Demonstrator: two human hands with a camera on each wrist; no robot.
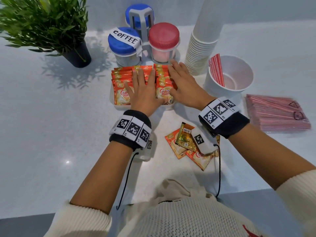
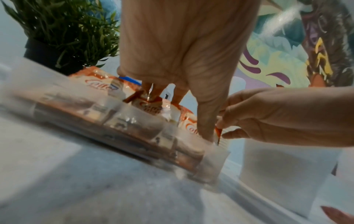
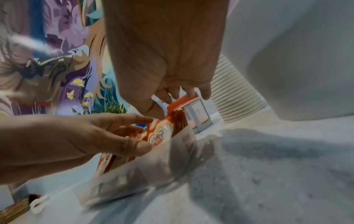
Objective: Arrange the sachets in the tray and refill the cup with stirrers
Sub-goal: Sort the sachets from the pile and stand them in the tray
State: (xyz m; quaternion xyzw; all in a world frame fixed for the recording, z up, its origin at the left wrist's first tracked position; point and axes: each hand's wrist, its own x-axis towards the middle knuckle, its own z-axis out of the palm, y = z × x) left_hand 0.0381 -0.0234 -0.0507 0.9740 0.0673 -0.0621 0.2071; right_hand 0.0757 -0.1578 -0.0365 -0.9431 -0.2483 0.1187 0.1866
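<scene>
Your hands, left hand [image 1: 142,92] and right hand [image 1: 183,86], lie flat with fingers spread on the sachets [image 1: 119,77] filed in the tray [image 1: 112,98]. The loose sachets [image 1: 181,142] wait on the bench [image 1: 51,125] behind your right wrist, nearer that hand.

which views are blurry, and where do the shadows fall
Head view: sharp; the plant casts a feathery shadow on the counter. Left wrist view: the clear tray is smeared by motion blur. Right wrist view: soft, with a dark shadow across the counter, edges bent by the wide lens.
</scene>
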